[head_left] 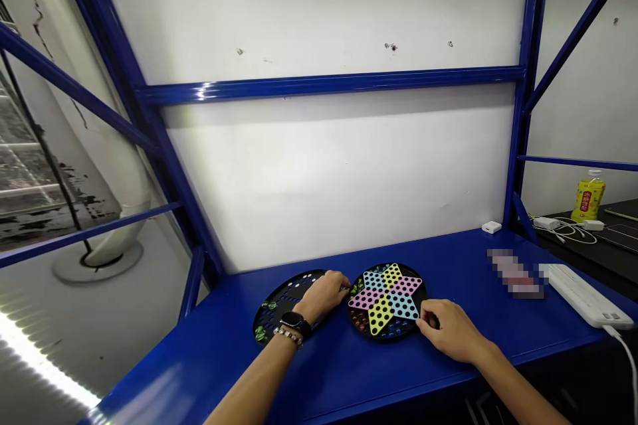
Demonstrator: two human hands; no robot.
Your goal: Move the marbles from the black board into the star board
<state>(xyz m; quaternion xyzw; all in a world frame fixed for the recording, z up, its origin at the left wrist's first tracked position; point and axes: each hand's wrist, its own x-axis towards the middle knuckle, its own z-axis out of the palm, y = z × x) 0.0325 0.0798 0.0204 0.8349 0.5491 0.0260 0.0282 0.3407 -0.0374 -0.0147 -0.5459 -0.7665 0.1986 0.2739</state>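
Observation:
A round black tray with a colourful star-shaped perforated board (391, 295) lies on the blue table (219, 345); red, green and blue pieces show around the star. To its left is a second round black tray (279, 293) with green and white pieces. My left hand (326, 292), with a watch and bracelet on the wrist, reaches over this tray's right side, fingers closed near the gap between the trays; what they hold, if anything, is hidden. My right hand (448, 327) is at the star board's lower right edge, thumb and index finger pinched together at a star tip.
A white power strip (585, 295), a blurred-out flat item (516, 273) and a small white adapter (491, 227) are on the right. Farther right stand a yellow bottle (589, 198) and white cables (565, 229). Blue metal frame bars (323, 85) cross behind.

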